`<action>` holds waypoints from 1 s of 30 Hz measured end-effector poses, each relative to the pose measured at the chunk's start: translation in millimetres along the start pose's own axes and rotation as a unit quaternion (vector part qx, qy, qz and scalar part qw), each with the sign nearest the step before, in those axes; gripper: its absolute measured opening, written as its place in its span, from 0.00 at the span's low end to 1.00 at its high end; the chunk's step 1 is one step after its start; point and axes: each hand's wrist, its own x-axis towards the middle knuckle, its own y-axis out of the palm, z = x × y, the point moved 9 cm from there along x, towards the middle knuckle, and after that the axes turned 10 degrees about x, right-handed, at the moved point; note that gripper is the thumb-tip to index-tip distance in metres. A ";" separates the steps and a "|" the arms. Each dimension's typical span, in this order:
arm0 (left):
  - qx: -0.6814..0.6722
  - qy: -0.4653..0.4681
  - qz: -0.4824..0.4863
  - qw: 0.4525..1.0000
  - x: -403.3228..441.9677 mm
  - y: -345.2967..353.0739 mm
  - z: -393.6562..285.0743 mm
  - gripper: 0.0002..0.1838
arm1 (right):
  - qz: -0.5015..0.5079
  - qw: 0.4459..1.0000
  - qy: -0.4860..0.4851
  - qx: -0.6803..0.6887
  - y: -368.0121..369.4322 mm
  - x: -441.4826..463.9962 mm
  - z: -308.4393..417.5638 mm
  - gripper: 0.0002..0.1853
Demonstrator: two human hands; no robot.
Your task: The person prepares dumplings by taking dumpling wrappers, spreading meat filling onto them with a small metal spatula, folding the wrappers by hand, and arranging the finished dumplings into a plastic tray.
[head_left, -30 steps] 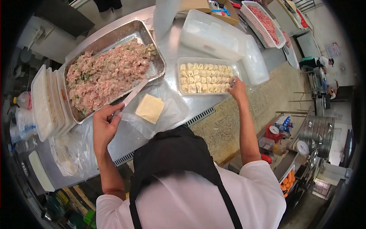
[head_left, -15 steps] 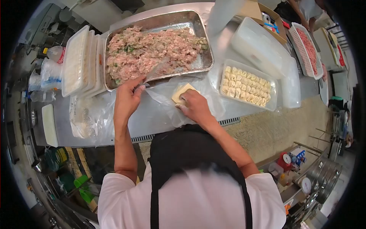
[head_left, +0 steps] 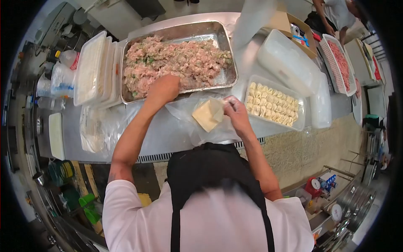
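Observation:
My left hand [head_left: 164, 89] is closed, knuckles up, over the front rim of a metal tray [head_left: 231, 50] of minced meat filling [head_left: 168, 59] with green bits. The thin flat-bladed spatula it held a moment ago is hidden behind the hand and filling. My right hand [head_left: 237, 112] pinches the edge of a thin dumpling wrapper [head_left: 217, 110], which curls up from a square stack of wrappers [head_left: 205, 117]. That stack lies on a clear plastic bag [head_left: 182, 111]. Just right of this hand, a plastic container [head_left: 303, 105] holds rows of folded dumplings [head_left: 273, 101].
Lidded plastic boxes [head_left: 90, 69] stand left of the tray. Larger translucent containers [head_left: 289, 59] lie behind the dumplings. A cardboard box [head_left: 308, 38] and a white basket of pink meat [head_left: 338, 63] are at the back right, near another person [head_left: 338, 17].
My left hand has moved up and right into the filling, taking the spatula out of sight. My right hand has shifted right, peeling up a wrapper's edge from the stack.

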 end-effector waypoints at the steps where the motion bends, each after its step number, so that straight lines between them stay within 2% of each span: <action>1: -0.022 -0.017 0.073 0.997 2.1 -6.9 2.1 0.11 | -0.026 0.984 0.043 0.171 -8.6 -5.5 -6.7 0.13; 2: -0.044 -0.035 0.145 0.988 2.3 -5.0 3.4 0.11 | -0.050 0.937 0.083 0.336 -14.2 -10.6 -12.7 0.14; 3: -0.040 -0.031 0.146 0.988 5.1 -3.2 2.8 0.11 | -0.038 0.924 0.085 0.371 -17.4 -13.0 -6.1 0.20; 4: -0.026 -0.042 0.112 0.992 7.2 -3.0 5.9 0.11 | -0.041 0.922 0.084 0.375 -24.0 -13.6 -8.7 0.20; 6: -0.011 -0.052 0.082 0.995 6.7 10.3 10.5 0.10 | -0.016 0.809 0.124 0.575 -20.9 -16.3 -20.0 0.26; 7: -0.030 -0.040 0.119 0.992 7.0 26.9 10.0 0.10 | -0.024 0.785 0.104 0.610 -22.7 -16.0 -20.3 0.29; 8: -0.050 -0.028 0.154 0.986 6.7 41.6 11.3 0.10 | -0.024 0.785 0.103 0.610 -23.7 -16.6 -21.7 0.29; 10: -0.060 -0.020 0.171 0.983 6.7 29.8 14.2 0.11 | -0.009 0.744 0.099 0.660 -22.4 -19.1 -22.3 0.26; 12: -0.071 -0.013 0.191 0.979 5.3 27.1 12.6 0.13 | -0.026 0.763 0.107 0.637 -26.2 -21.2 -35.4 0.25; 15: -0.047 -0.044 0.161 0.985 12.4 26.6 12.4 0.16 | -0.046 0.788 0.113 0.603 -30.2 -22.8 -41.9 0.25; 17: -0.070 0.020 0.164 0.984 15.2 46.3 -3.6 0.16 | -0.050 0.797 0.112 0.592 -29.9 -19.8 -38.5 0.25; 18: -0.070 0.021 0.162 0.984 18.2 54.4 0.3 0.16 | -0.054 0.807 0.107 0.579 -30.8 -18.4 -38.0 0.26; 20: -0.154 0.101 0.122 0.975 23.2 56.6 -3.3 0.24 | -0.060 0.817 0.103 0.564 -31.8 -17.5 -39.9 0.26; 21: -0.155 0.103 0.120 0.975 23.1 50.1 -2.6 0.24 | -0.066 0.813 0.102 0.570 -32.7 -15.5 -40.9 0.26; 23: -0.274 0.094 0.195 0.937 20.5 46.1 -3.9 0.23 | -0.076 0.808 0.095 0.577 -34.7 -9.4 -41.8 0.26; 24: -0.273 0.102 0.196 0.936 17.6 35.4 -7.8 0.23 | -0.095 0.799 0.092 0.587 -35.1 -7.4 -42.9 0.25; 26: -0.409 -0.016 0.242 0.880 1.4 24.4 -9.1 0.20 | -0.124 0.788 0.084 0.598 -32.2 -4.3 -39.4 0.25; 27: -0.467 -0.046 0.245 0.848 -6.1 16.8 -15.8 0.17 | -0.123 0.782 0.077 0.607 -26.1 -0.6 -29.8 0.25; 28: -0.465 -0.039 0.250 0.848 -13.4 18.8 -25.0 0.17 | -0.122 0.776 0.071 0.615 -20.6 3.9 -23.9 0.25; 29: -0.493 -0.047 0.206 0.844 -17.0 17.6 -28.7 0.17 | -0.128 0.774 0.067 0.617 -17.7 8.8 -23.5 0.25; 30: -0.520 -0.056 0.161 0.837 -19.3 18.3 -30.4 0.17 | -0.116 0.741 0.085 0.656 -8.9 14.8 -24.2 0.24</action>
